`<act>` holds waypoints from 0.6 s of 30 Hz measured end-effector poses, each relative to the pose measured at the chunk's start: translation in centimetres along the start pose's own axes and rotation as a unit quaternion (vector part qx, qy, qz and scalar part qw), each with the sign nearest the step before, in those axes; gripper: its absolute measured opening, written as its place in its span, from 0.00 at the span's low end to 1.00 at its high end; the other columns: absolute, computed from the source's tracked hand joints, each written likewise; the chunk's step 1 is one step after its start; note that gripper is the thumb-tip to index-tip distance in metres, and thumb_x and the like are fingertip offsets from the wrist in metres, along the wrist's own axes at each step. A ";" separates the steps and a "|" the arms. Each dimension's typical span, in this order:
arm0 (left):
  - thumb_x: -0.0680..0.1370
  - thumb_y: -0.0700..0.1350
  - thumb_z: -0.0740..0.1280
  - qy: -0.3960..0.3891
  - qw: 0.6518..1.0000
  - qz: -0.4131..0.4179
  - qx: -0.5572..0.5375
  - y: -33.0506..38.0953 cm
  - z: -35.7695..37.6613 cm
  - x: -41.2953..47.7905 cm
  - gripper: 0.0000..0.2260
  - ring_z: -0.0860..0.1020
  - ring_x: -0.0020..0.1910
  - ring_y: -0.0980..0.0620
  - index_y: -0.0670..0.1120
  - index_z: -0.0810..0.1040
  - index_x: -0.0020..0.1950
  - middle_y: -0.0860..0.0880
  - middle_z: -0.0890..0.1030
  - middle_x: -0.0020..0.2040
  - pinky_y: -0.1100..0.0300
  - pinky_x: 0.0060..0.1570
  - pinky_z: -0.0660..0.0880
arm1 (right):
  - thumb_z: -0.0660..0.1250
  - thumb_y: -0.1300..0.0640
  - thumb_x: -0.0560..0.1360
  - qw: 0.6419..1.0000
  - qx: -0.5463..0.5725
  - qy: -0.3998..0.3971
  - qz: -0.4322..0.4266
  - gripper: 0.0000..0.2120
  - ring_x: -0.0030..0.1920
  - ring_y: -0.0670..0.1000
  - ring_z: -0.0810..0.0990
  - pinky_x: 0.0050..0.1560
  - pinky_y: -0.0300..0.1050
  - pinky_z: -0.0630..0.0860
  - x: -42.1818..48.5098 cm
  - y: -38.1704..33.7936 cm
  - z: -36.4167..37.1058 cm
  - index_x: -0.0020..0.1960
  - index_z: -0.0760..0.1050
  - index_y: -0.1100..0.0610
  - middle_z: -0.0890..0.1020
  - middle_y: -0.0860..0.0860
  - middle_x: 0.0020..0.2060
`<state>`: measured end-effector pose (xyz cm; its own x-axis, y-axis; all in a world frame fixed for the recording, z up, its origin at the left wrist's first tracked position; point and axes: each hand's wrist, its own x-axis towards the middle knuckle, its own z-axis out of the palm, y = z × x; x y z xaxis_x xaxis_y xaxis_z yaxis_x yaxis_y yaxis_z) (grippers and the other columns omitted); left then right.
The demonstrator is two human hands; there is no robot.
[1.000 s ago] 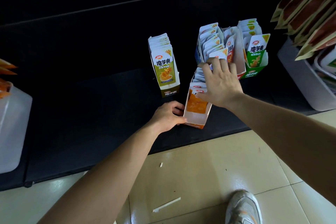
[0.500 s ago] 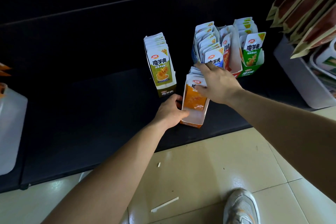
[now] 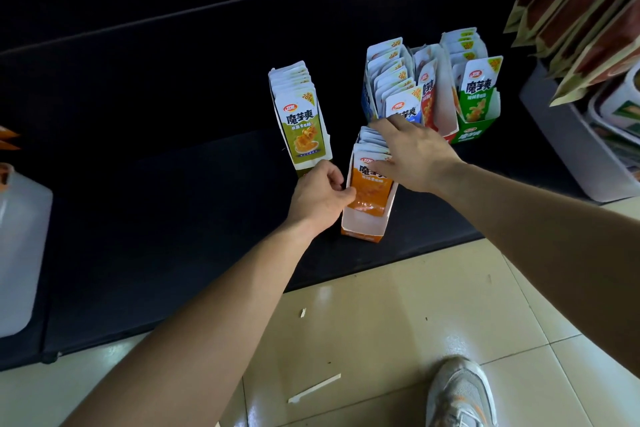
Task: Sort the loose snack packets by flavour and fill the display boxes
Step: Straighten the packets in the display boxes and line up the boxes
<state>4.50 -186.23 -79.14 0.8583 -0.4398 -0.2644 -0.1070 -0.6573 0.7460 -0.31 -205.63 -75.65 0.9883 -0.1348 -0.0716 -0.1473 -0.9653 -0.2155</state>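
Orange box (image 3: 363,231): at the shelf's (image 3: 173,218) front edge.
Left grip (image 3: 318,196): pinches its left wall; steadying adequate, we judge.
Right grip (image 3: 414,153): flat, fingers straight on packets (image 3: 370,189); we advise pressing back evenly.

Dim black shelf (image 3: 173,218), beige tiled floor (image 3: 381,322)

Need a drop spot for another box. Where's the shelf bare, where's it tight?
Widest bare shelf: between plastic jug and olive box. Smaller patch: green box to grey bin, right forearm crossing its front. Tight: orange box, left hand gripping it, right hand on its packets, blue box and red box close behind.
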 end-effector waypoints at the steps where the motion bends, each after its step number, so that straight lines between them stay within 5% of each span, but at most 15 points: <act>1: 0.74 0.48 0.75 -0.001 1.000 0.013 0.006 0.3 -0.2 -0.3 0.11 0.78 0.40 0.60 0.56 0.73 0.43 0.56 0.78 0.42 0.68 0.35 0.69 | 0.70 0.42 0.76 1.000 0.004 0.000 0.003 0.33 0.60 0.62 0.78 0.53 0.56 0.77 0.1 0.0 -0.1 0.75 0.61 0.49 0.75 0.55 0.65; 5: 0.77 0.47 0.72 -0.050 0.999 0.012 -0.013 1.3 0.2 -1.4 0.07 0.83 0.45 0.58 0.53 0.79 0.55 0.55 0.84 0.47 0.59 0.48 0.81 | 0.72 0.41 0.74 1.000 0.019 -0.002 0.015 0.34 0.59 0.62 0.79 0.52 0.55 0.77 0.1 0.1 -0.5 0.74 0.62 0.47 0.76 0.53 0.64; 11: 0.81 0.49 0.67 -0.154 0.983 -0.035 0.090 2.8 2.8 -2.1 0.23 0.75 0.68 0.47 0.51 0.68 0.75 0.48 0.75 0.71 0.49 0.65 0.75 | 0.77 0.47 0.71 0.996 0.075 -0.015 0.034 0.36 0.62 0.57 0.77 0.54 0.51 0.74 -0.2 0.9 -0.8 0.73 0.64 0.47 0.76 0.50 0.64; 18: 0.82 0.46 0.65 -0.171 0.968 -0.067 0.172 3.9 5.4 -1.8 0.23 0.73 0.70 0.42 0.47 0.64 0.75 0.44 0.71 0.72 0.46 0.67 0.73 | 0.77 0.47 0.71 0.997 0.077 -0.026 0.018 0.37 0.62 0.56 0.77 0.55 0.51 0.74 -0.4 1.2 -0.9 0.74 0.64 0.46 0.74 0.49 0.65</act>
<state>-0.18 -191.27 -79.04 0.6662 -0.4751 -0.5749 -0.2174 -0.8611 0.4596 -0.82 -206.98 -75.03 0.9795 -0.1522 -0.1322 -0.1903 -0.9142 -0.3577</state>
